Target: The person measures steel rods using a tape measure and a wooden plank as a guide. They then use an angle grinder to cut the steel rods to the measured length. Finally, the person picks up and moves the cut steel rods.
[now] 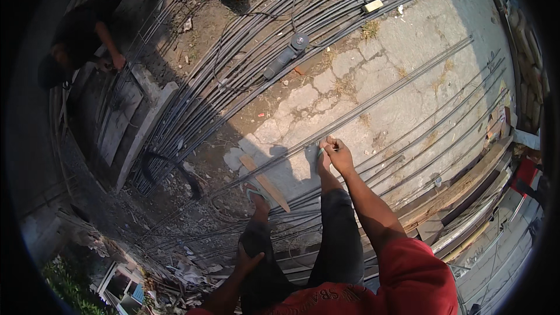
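Note:
My right hand (337, 154) is held out in front above my right foot, its fingers curled together. What it holds, if anything, is too small to make out. Several long thin steel bars (402, 80) lie on the cracked concrete just past this hand. My left hand (249, 259) rests with its fingers laid along my left trouser leg near the knee, holding nothing. Farther ahead, an angle grinder (286, 56) with a dark cord lies on a large bundle of steel bars (233, 70).
A wooden board (265, 184) lies between my sandalled feet. At the upper left, another person (87, 35) in dark clothes bends over bars beside a concrete trough (143, 128). A pale yellow block (372, 6) sits on the bundle. Timber planks (461, 186) are stacked at the right.

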`<control>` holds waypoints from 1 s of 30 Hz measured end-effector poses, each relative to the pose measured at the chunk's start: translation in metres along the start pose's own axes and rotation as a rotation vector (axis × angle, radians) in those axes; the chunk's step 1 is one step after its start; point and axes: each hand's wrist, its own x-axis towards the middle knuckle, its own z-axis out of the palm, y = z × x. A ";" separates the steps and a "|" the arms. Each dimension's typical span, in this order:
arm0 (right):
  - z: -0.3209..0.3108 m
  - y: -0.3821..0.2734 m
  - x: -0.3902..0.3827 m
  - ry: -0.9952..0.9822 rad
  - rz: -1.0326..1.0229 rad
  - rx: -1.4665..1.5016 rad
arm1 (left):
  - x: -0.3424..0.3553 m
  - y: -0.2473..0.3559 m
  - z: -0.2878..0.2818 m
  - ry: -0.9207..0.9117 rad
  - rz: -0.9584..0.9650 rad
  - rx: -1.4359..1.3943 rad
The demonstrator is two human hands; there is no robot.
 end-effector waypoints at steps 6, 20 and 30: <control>0.174 -0.093 0.278 0.196 -0.113 -0.113 | 0.058 0.025 0.068 0.142 -0.224 0.100; 0.172 -0.077 0.348 -0.027 -0.130 0.514 | 0.057 -0.025 0.092 0.159 -0.152 -0.081; 0.043 -0.170 -0.111 0.325 -1.034 -1.289 | 0.060 -0.176 -0.003 0.113 0.073 -0.169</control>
